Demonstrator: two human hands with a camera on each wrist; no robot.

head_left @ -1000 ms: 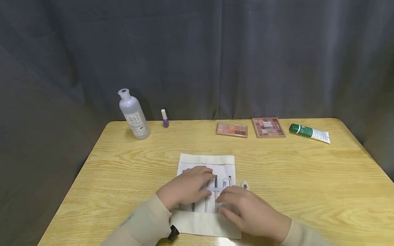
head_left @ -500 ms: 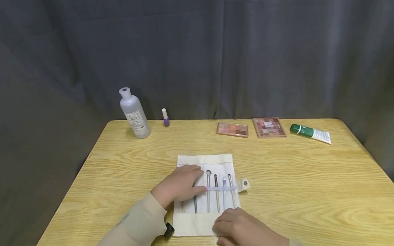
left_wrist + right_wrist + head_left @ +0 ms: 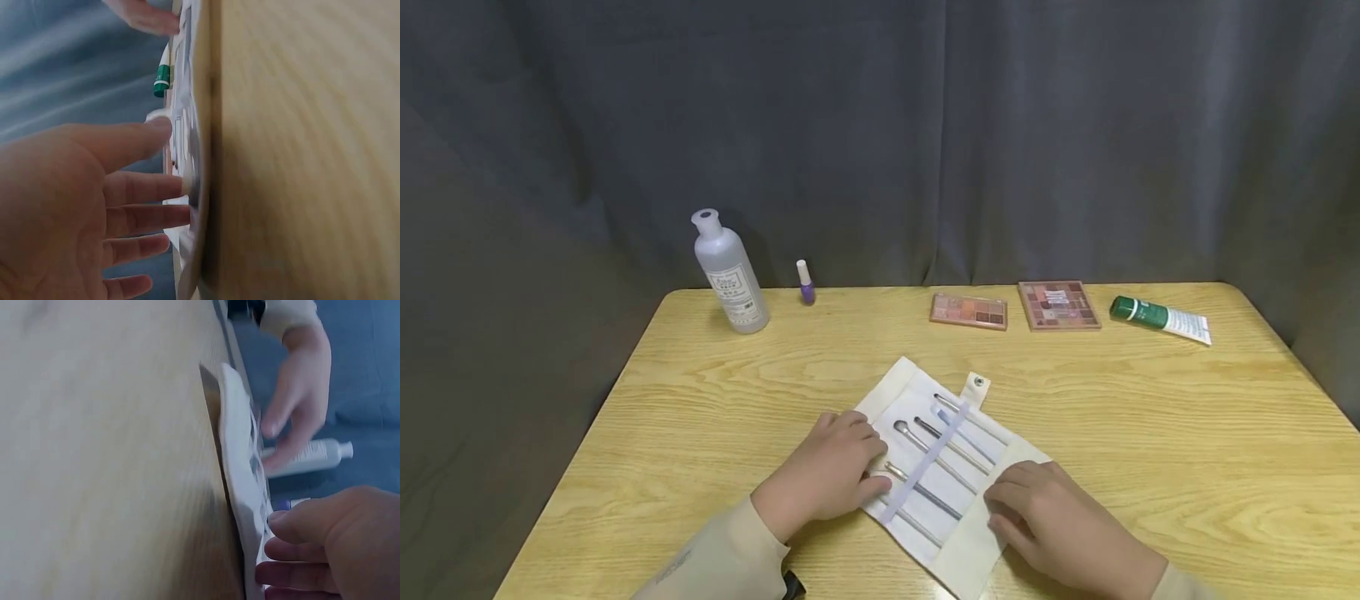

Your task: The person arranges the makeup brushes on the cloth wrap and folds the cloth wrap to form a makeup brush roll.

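I had the canvas brush roll [image 3: 951, 475] laid open and skewed mid-table, left hand [image 3: 829, 473] flat with fingers loosely spread, right hand [image 3: 1051, 525] pressing its near edge (brushes [image 3: 936, 454] strapped in). Squaring it up seemed next.

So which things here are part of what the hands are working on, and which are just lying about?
In hand:
- cloth brush roll, spread open and lying at an angle
- brushes under its strap
- left hand and right hand, resting on the roll

Lying about:
- white bottle
- purple nail polish
- two eyeshadow palettes
- green tube
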